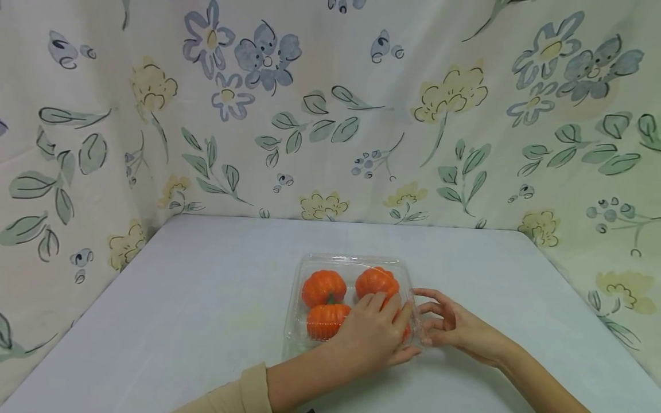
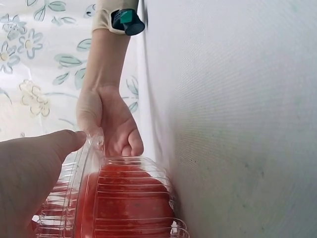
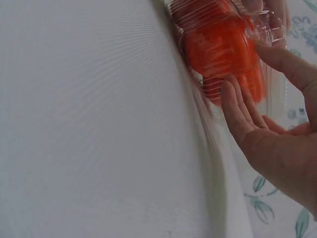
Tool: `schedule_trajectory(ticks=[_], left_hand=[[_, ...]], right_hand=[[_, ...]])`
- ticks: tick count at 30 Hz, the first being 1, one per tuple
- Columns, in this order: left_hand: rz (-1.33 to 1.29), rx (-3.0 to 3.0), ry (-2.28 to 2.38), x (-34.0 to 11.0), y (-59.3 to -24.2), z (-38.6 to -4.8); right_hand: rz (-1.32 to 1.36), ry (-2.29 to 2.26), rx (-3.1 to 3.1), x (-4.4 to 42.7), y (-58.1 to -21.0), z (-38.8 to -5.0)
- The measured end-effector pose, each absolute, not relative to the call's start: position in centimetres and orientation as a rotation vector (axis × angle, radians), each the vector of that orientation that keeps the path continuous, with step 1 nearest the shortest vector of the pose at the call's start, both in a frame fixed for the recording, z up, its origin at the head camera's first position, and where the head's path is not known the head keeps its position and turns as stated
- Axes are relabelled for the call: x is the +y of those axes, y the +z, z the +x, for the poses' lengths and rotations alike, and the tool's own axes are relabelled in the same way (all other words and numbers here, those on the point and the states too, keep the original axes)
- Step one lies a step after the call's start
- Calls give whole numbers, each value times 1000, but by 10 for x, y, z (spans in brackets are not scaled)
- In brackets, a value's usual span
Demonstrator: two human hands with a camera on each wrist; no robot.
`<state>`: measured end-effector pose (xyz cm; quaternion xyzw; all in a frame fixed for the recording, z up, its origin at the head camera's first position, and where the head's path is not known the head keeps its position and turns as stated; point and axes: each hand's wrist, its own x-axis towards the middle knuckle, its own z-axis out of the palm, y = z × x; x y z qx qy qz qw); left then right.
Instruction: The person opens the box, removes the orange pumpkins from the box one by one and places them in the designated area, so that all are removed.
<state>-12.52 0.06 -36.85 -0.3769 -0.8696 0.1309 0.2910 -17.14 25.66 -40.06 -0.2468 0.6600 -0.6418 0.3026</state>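
Observation:
A clear plastic clamshell container (image 1: 351, 259) with a ribbed lid stands on the table, its lid down. Several small orange pumpkins (image 1: 323, 288) lie inside it. Over its near right corner reaches my left hand (image 1: 368, 332), fingers bent on the lid and thumb at the front rim, gripping that corner; it partly hides the right-hand pumpkins. My right hand (image 1: 457, 327) is at the container's right side, its fingers spread and loosely straight. In the right wrist view its thumb (image 3: 285, 62) touches or nearly touches the rim, while the other fingers lie alongside the ribbed wall.
The container sits on a white-covered table (image 1: 206, 275), near its middle. Behind and beside the table hangs a floral curtain (image 1: 320, 126). A beige sleeve (image 1: 232, 396) covers the left forearm. A dark band (image 2: 128, 22) shows at the right wrist in the left wrist view.

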Motion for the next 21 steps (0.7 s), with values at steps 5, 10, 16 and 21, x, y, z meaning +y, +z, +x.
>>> schedule_trajectory(ticks=[5,10,16,21], left_hand=[[-1012,-2322,310,-1,-369,-125],[-1027,-2325,245,-2,-369,-125],[-1034,-2338,192,-4,-366,-124],[-1028,-2328,171,-6,-365,-123]], right_hand=[[-612,-1630,1925,256,-396,-168],[-722,-1548,2129,254,-392,-165],[-1086,-1403,2428,254,-391,-164],[-1188,-1274,2632,251,-388,-162]])
